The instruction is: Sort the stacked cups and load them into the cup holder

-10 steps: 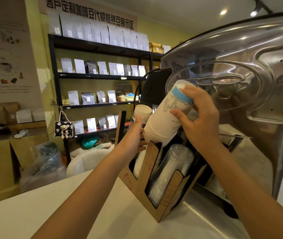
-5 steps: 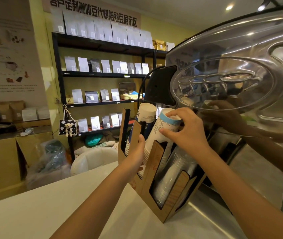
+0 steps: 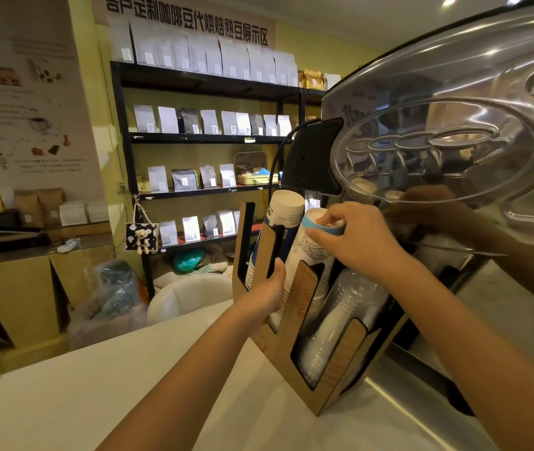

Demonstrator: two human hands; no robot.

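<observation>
A tilted white-and-blue paper cup stack [image 3: 308,252] sits in the cardboard cup holder's [image 3: 304,294] middle slot.

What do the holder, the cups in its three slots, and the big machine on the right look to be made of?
Holder: brown cardboard, matte, cut edges showing. Far stack and middle stack: likely paper, matte white with blue print. Near stack: clear plastic, see-through with glossy ribbed rims. Machine: polished metal, probably stainless steel, mirroring the cups and arm.
</observation>
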